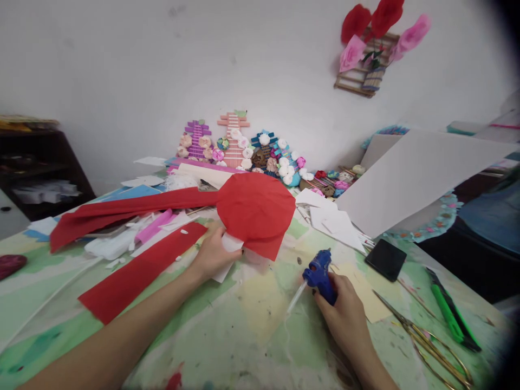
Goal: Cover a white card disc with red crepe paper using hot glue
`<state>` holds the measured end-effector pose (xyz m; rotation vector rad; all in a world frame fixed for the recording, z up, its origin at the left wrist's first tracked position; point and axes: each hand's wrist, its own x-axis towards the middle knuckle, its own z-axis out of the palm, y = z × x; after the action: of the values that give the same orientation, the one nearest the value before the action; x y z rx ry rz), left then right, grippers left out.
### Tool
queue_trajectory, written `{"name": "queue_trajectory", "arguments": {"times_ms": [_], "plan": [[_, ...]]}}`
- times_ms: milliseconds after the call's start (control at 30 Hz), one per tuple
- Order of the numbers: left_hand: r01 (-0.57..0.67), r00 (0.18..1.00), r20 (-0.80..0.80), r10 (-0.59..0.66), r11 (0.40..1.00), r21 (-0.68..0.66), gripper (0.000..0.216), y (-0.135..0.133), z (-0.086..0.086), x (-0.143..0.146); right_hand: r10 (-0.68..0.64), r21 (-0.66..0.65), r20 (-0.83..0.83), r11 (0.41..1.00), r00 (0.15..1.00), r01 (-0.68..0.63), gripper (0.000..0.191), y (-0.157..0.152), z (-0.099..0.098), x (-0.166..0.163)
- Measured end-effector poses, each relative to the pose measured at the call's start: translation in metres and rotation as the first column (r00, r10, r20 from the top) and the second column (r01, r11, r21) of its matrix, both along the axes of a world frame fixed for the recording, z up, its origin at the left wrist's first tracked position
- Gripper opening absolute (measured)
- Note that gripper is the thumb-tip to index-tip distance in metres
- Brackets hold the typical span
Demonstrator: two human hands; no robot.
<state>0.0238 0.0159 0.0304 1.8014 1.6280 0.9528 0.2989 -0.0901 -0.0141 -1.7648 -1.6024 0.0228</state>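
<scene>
My left hand [215,253] is closed on a white paper piece [232,244] that carries a round of red crepe paper [257,208]. One red corner hangs down past the white edge. Around the handle of a blue glue gun [320,276] my right hand [343,306] is wrapped. A clear glue stick [297,297] sticks out of the gun's rear, toward the lower left. To the left of my left hand lie a red crepe strip [142,273] and a longer folded red strip [134,208].
Gold scissors [426,341], a green cutter knife [450,309] and a black square [385,260] lie at right. Behind them stands a large white board [410,179]. White paper scraps [333,222] and several flower-decorated stick crafts [235,143] are at the back.
</scene>
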Motion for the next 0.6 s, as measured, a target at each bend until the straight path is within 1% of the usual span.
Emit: {"name": "queue_trajectory", "arguments": {"times_ms": [100, 233, 333, 400, 500, 600], "plan": [[-0.007, 1.000, 0.011, 0.007, 0.999, 0.041, 0.059, 0.001, -0.001, -0.001, 0.003, -0.012, 0.053, 1.000, 0.999, -0.002, 0.030, 0.001, 0.000, 0.000], [-0.018, 1.000, 0.004, 0.017, 0.992, 0.128, 0.053, 0.002, -0.002, -0.003, 0.031, -0.074, 0.096, 0.997, 0.995, -0.024, 0.029, 0.001, 0.002, -0.002], [-0.018, 1.000, 0.004, 0.018, 0.989, 0.144, 0.046, 0.001, -0.001, -0.005, 0.060, -0.109, 0.136, 0.993, 0.989, -0.045, 0.031, 0.002, 0.006, 0.003], [-0.011, 1.000, 0.014, 0.009, 0.991, 0.132, 0.043, -0.001, 0.001, -0.006, 0.052, -0.099, 0.178, 0.994, 0.983, -0.035, 0.034, 0.004, 0.010, 0.012], [0.004, 0.999, 0.035, -0.009, 0.992, 0.124, 0.042, -0.003, 0.005, -0.007, 0.005, -0.085, 0.254, 0.996, 0.967, 0.017, 0.038, 0.009, 0.019, 0.030], [0.033, 0.998, 0.048, -0.041, 0.989, 0.145, 0.043, -0.004, 0.008, -0.008, -0.008, -0.128, 0.314, 0.990, 0.950, 0.051, 0.035, 0.016, 0.028, 0.049]]}}
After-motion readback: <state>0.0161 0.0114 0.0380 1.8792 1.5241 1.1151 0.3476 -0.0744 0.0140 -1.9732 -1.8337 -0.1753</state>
